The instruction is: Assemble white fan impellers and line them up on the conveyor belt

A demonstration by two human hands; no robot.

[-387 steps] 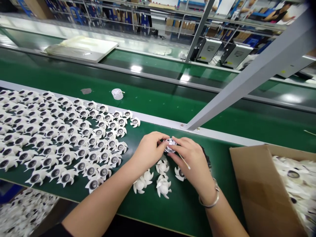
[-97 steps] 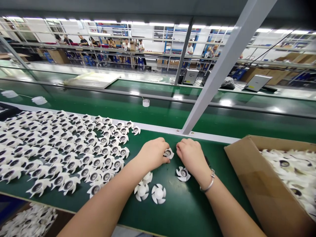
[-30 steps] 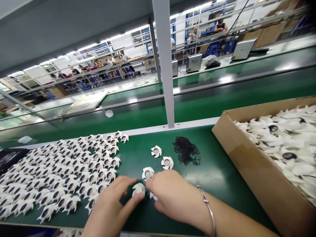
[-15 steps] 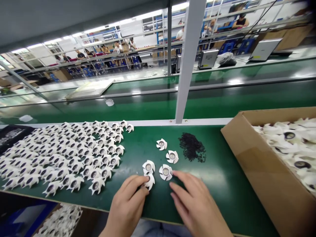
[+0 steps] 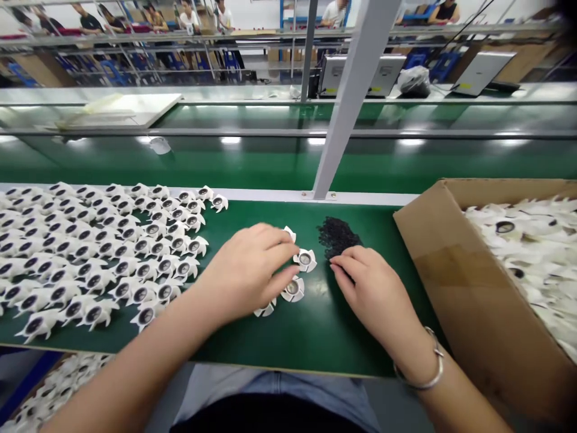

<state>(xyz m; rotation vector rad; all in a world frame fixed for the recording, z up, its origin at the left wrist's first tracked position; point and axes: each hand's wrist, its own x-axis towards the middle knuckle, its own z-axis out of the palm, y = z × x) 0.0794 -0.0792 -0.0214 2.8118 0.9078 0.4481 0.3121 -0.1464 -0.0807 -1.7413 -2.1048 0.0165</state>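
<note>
My left hand point(image 5: 247, 270) lies over a few loose white fan impellers in the middle of the green bench point(image 5: 288, 337), its fingertips touching one impeller point(image 5: 305, 259). Another impeller point(image 5: 293, 290) sits just below those fingers. My right hand point(image 5: 376, 291) reaches to the near edge of a small pile of tiny black parts point(image 5: 337, 236), its fingertips drawn together there. Whether it pinches a part is hidden. It wears a metal bangle point(image 5: 421, 376) at the wrist.
Rows of several white impellers point(image 5: 99, 252) cover the bench's left half. An open cardboard box point(image 5: 451, 270) full of impellers stands at the right. A grey slanted post point(image 5: 349, 102) rises behind the bench, with the green conveyor point(image 5: 225, 162) beyond. More impellers lie below the bench at the lower left point(image 5: 31, 403).
Both hands have moved away from me across the bench: the left onto the loose impellers, the right to the pile of black parts. The camera tilted down.
</note>
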